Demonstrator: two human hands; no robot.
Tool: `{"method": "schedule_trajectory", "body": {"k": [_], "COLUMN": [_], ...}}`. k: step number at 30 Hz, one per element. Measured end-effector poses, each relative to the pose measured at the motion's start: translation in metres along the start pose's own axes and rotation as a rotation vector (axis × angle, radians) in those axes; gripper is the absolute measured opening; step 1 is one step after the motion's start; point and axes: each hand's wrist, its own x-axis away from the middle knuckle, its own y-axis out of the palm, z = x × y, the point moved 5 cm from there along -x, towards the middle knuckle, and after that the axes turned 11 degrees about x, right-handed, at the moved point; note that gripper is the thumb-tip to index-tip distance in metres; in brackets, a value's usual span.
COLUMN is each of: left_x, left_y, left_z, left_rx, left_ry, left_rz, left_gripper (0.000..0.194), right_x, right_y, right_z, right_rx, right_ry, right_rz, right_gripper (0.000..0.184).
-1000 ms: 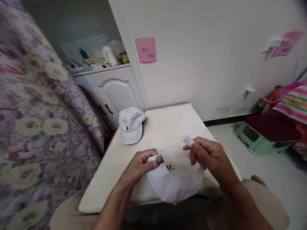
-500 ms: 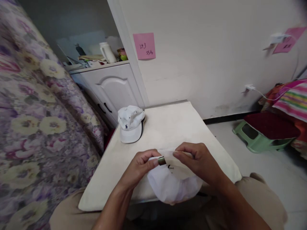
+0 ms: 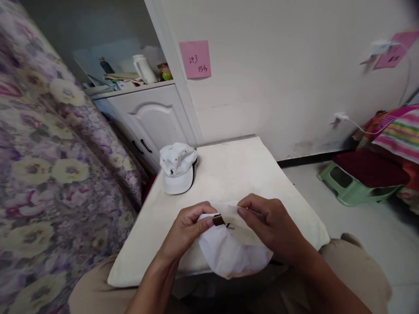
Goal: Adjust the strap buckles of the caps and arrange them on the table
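A white cap is held at the front of the table, its opening facing up and dark lettering inside partly visible. My left hand pinches the cap's back edge beside a dark shiny metal buckle. Between thumb and fingers, my right hand grips the cap's white strap, whose end sticks out toward the buckle, apart from it. A second white cap with a small dark logo rests on the table at its far left, brim toward me.
A floral curtain hangs on the left. Behind the table stand a white cabinet and a wall with a pink note. To the right, a green stool with a dark red top is on the floor.
The strap's end now pokes out past my right fingertips. My left hand, with the buckle and cap, has shifted slightly left.
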Motion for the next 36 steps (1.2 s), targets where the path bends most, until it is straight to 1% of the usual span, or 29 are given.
{"method": "schedule_trajectory", "body": {"k": [5, 10, 18, 29, 36], "left_x": [0.003, 0.002, 0.001, 0.000, 0.001], "left_y": [0.002, 0.004, 0.004, 0.003, 0.002], "left_z": [0.006, 0.008, 0.003, 0.002, 0.000], "left_rx": [-0.058, -0.075, -0.043, -0.053, -0.041], "left_ry": [0.034, 0.045, 0.035, 0.016, -0.011], "left_rz": [0.005, 0.005, 0.013, 0.042, 0.035], "left_gripper": [0.016, 0.015, 0.016, 0.018, 0.021], "right_x": [-0.002, -0.002, -0.003, -0.006, -0.010], "right_y": [0.005, 0.007, 0.008, 0.012, 0.016], "right_z": [0.000, -0.001, 0.001, 0.004, 0.011], "right_rx": [0.016, 0.015, -0.008, -0.071, -0.220], "right_ry": [-0.015, -0.029, -0.031, -0.034, 0.034], "right_rz": [0.053, 0.082, 0.060, -0.009, -0.136], "right_gripper": [0.020, 0.016, 0.016, 0.015, 0.014]}}
